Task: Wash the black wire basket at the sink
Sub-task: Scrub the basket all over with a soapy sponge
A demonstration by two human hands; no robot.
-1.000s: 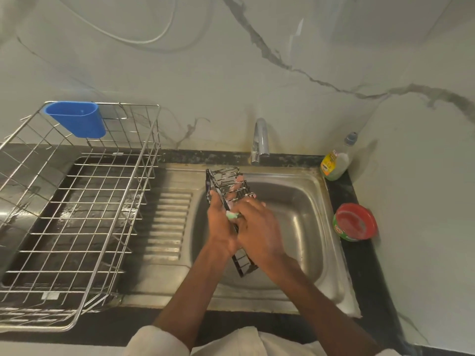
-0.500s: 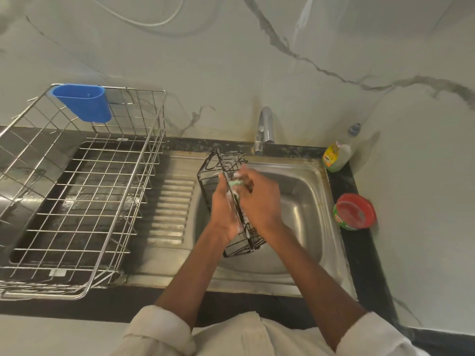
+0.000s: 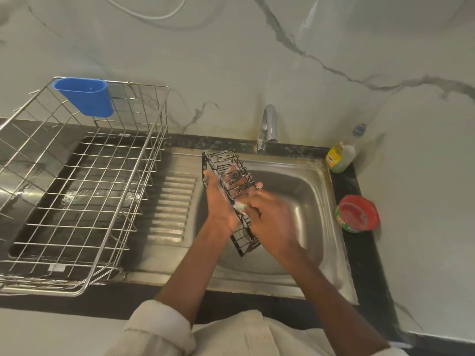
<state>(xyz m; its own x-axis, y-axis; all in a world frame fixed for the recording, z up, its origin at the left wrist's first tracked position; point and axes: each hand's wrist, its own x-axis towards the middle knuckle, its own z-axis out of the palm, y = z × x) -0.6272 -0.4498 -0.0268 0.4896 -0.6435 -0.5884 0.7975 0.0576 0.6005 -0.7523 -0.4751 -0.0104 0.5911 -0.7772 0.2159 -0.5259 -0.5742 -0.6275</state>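
Observation:
The black wire basket (image 3: 223, 163) is held tilted on its side over the steel sink (image 3: 313, 191), with soap suds on its wires. My left hand (image 3: 219, 204) grips it from the left, with fingers showing through the wires. My right hand (image 3: 272, 217) holds a pale green scrub pad (image 3: 240, 206) against the basket's near right side; this hand is motion-blurred. The basket's lower end sticks out below both hands. The tap (image 3: 267, 127) stands behind the basin, and no water is seen running.
A large steel wire dish rack (image 3: 84, 191) with a blue cup holder (image 3: 86, 96) sits on the drainboard at the left. A dish soap bottle (image 3: 340, 155) and a red-lidded green tub (image 3: 357, 214) stand on the dark counter at the right. Marble wall behind.
The basket has turned and tilted between frames while my right hand rubbed the pad down along it. The camera view has shifted slightly.

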